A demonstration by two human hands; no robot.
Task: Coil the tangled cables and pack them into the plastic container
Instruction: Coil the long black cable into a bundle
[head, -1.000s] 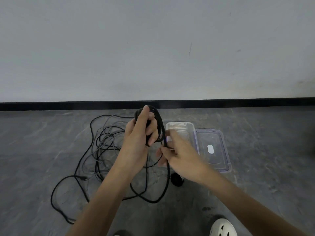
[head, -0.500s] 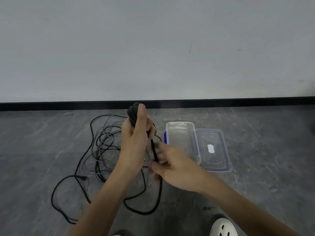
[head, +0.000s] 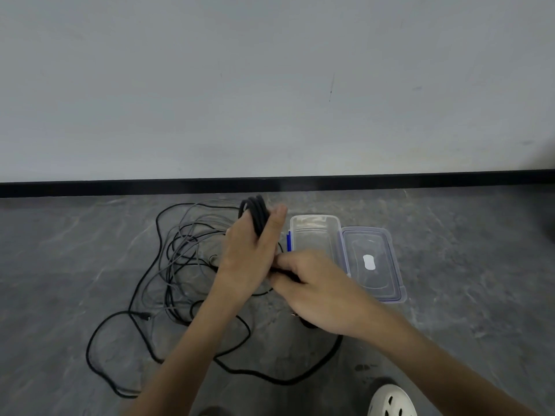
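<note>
Gripping one black coil [head: 256, 212], left hand [head: 250, 259] holds loops upright, long axis vertical, thumb across bundle. Right hand [head: 318, 291], touching left from right side, pinches loose run [head: 285, 383] of same cable, slack dropping below both hands. Tangle [head: 183, 256] lies left: black and grey strands, number unclear. One open plastic container [head: 315, 232] just beyond right hand, nearer it; one lid [head: 372, 262] alongside.

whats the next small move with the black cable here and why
Probably lift the right hand, which pinches the black cable, up and over to lay another loop on the coil the left hand holds; a long slack run lies uncoiled on the floor.
</note>
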